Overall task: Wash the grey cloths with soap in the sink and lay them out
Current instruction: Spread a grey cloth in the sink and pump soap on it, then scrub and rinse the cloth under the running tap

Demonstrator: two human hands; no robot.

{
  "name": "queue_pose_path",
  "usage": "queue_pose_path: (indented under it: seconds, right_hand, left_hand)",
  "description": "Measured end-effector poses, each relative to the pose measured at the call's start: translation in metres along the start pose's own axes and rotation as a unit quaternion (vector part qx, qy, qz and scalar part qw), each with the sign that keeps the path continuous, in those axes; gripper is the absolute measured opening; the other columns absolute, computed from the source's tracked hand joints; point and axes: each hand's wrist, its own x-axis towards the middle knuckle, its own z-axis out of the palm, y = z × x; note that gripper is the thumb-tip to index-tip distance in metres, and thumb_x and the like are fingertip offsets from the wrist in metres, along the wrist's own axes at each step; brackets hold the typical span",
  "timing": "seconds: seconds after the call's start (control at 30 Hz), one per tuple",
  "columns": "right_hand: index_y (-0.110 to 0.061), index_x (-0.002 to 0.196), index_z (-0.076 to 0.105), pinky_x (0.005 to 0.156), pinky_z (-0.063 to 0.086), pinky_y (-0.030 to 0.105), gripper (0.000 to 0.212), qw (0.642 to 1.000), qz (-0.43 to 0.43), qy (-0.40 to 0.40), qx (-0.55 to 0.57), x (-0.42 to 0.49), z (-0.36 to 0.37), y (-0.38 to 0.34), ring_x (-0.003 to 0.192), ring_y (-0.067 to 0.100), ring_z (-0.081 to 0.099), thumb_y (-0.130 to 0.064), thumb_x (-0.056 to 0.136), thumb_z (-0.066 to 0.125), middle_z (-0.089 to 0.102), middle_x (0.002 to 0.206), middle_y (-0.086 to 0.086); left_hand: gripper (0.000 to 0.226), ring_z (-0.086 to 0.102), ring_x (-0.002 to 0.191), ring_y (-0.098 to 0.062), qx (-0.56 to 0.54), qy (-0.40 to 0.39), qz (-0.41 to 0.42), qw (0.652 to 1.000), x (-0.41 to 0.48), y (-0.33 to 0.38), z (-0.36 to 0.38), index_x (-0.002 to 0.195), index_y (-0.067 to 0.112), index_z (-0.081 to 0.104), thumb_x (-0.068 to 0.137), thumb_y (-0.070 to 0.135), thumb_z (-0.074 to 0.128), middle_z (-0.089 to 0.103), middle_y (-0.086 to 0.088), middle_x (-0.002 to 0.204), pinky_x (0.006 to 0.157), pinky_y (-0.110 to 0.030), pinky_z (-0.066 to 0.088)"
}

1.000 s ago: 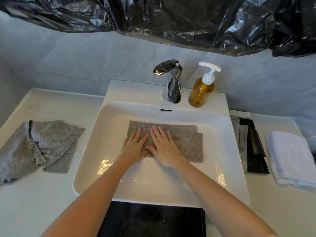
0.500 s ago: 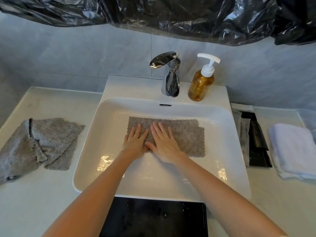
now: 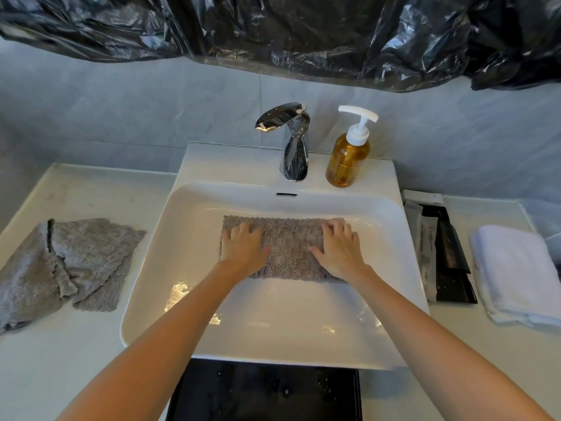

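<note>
A grey cloth (image 3: pixel 288 247) lies spread flat on the bottom of the white sink (image 3: pixel 182 268). My left hand (image 3: pixel 243 247) presses flat on its left end and my right hand (image 3: pixel 338 249) presses flat on its right end, fingers straight and pointing toward the tap. Crumpled grey cloths (image 3: pixel 69 265) lie on the counter left of the sink. An amber soap bottle (image 3: pixel 347 156) with a white pump stands on the sink's back ledge, right of the chrome tap (image 3: pixel 293 144).
A folded white towel (image 3: pixel 519 271) lies on the counter at the right, with black and white packets (image 3: pixel 443 247) between it and the sink. Black plastic sheeting (image 3: pixel 288 31) hangs overhead along the tiled wall. A dark panel (image 3: pixel 264 390) sits below the sink's front edge.
My hands have slid apart from the middle of the cloth to its two ends. The view has shifted slightly.
</note>
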Motion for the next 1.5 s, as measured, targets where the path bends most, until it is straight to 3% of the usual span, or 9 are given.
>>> queue_pose_path:
  seconds: [0.13,0.27,0.37,0.47,0.7,1.17,1.23,1.33,1.5]
  right_hand:
    - [-0.012,0.113,0.052,0.097,0.034,0.041,0.038,0.998,-0.049,-0.005,-0.034,0.009,-0.008,-0.005,0.108,0.025,0.043,-0.046,0.096,0.048,0.051,0.113,0.005]
    - [-0.017,0.099,0.041,0.067,0.042,0.033,0.015,0.941,-0.052,-0.037,0.334,0.002,-0.048,-0.007,0.072,0.014,0.05,-0.031,0.1,0.046,0.053,0.081,0.001]
    - [-0.02,0.102,0.043,0.073,0.047,0.033,0.01,0.876,-0.01,0.0,0.483,-0.001,-0.079,-0.002,0.085,0.014,0.055,-0.029,0.1,0.046,0.056,0.094,0.005]
    - [-0.021,0.109,0.046,0.081,0.051,0.027,0.015,0.816,0.033,0.042,0.575,-0.009,-0.097,-0.006,0.104,0.015,0.056,-0.032,0.099,0.048,0.057,0.109,0.004]
    - [-0.018,0.094,0.041,0.052,0.043,0.02,0.017,0.845,0.077,0.192,0.494,-0.031,-0.092,-0.072,0.068,0.015,0.061,-0.033,0.101,0.044,0.059,0.073,-0.007]
    - [-0.015,0.094,0.042,0.054,0.041,0.016,0.021,0.864,0.084,0.125,0.48,-0.057,-0.106,-0.089,0.07,0.015,0.058,-0.033,0.103,0.038,0.056,0.071,-0.005]
    - [-0.014,0.094,0.044,0.065,0.047,0.031,0.021,0.844,0.128,0.138,0.502,-0.042,-0.109,-0.078,0.08,0.026,0.061,-0.033,0.102,0.039,0.06,0.079,0.002]
    - [-0.02,0.087,0.044,0.053,0.042,0.021,0.02,0.804,0.187,0.147,0.544,-0.046,-0.111,-0.075,0.074,0.022,0.06,-0.031,0.103,0.04,0.059,0.075,-0.001]
    - [-0.018,0.096,0.045,0.068,0.046,0.03,0.015,0.831,0.135,0.16,0.515,-0.047,-0.12,-0.089,0.084,0.022,0.063,-0.031,0.102,0.04,0.061,0.083,-0.001]
  left_hand:
    - [0.06,0.01,0.148,-0.022,-0.105,0.002,0.109,0.989,0.02,0.019,-0.002,0.152,0.021,0.019,0.1,0.041,0.04,0.014,-0.002,0.16,0.12,-0.045,0.01]
    - [0.052,0.042,0.133,-0.021,-0.15,-0.058,0.162,0.974,0.028,0.035,-0.013,0.143,0.02,0.036,0.1,0.049,0.033,0.055,-0.001,0.132,0.119,-0.044,0.009]
    - [0.038,0.058,0.083,-0.021,-0.328,-0.056,0.134,0.933,0.024,0.04,-0.035,0.101,0.014,0.058,0.098,0.047,0.039,0.058,0.003,0.079,0.085,-0.029,0.042]
    - [0.034,0.052,0.067,-0.011,-0.409,0.017,0.095,0.907,0.017,0.045,-0.053,0.077,0.019,0.057,0.098,0.044,0.044,0.055,0.006,0.07,0.057,-0.012,0.036]
    - [0.044,0.067,0.078,-0.019,-0.595,0.131,-0.114,0.785,-0.021,0.102,-0.056,0.084,0.013,0.069,0.101,0.037,0.037,0.071,-0.005,0.08,0.073,-0.036,0.054]
    - [0.045,0.049,0.057,-0.02,-0.599,0.134,-0.176,0.769,-0.033,0.093,-0.073,0.057,0.012,0.05,0.1,0.021,0.04,0.055,-0.001,0.053,0.054,-0.028,0.039]
    - [0.044,0.056,0.055,-0.02,-0.602,0.124,-0.149,0.774,-0.047,0.107,-0.074,0.062,0.011,0.055,0.1,0.029,0.041,0.06,-0.003,0.056,0.052,-0.028,0.045]
    - [0.042,0.064,0.068,-0.023,-0.588,0.127,-0.12,0.79,-0.05,0.114,-0.076,0.07,0.01,0.062,0.098,0.035,0.043,0.07,-0.008,0.07,0.065,-0.034,0.051]
    - [0.032,0.057,0.074,-0.024,-0.647,0.102,-0.179,0.734,-0.045,0.104,-0.084,0.074,0.013,0.058,0.099,0.026,0.043,0.062,-0.007,0.075,0.069,-0.033,0.051]
